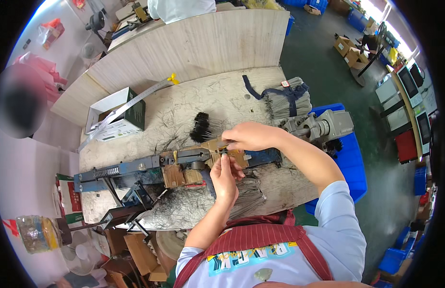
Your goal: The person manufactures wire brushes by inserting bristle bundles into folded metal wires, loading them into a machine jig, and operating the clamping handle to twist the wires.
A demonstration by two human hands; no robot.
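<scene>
Both my hands meet over the middle of a long blue metal bench machine (131, 165). My left hand (225, 180) has its thumb and fingertips pinched together just above the machine's bed. My right hand (249, 136) reaches in from the right, its fingers closed close to the left fingertips. Whatever lies between the fingertips is too thin and small to make out. Brown cardboard pieces (173, 176) cover parts of the machine around the hands. Just beyond lies a bunch of black bristle brushes (200, 127) with thin wire stems.
A bundle of wires (289, 102) tied with dark cloth lies at the far right, near a grey motor unit (335, 124). Below it stands a blue bin (357, 173). An open white-and-green box (117, 115) and a metal ruler (126, 106) are at left. A wooden partition (193, 43) borders the back.
</scene>
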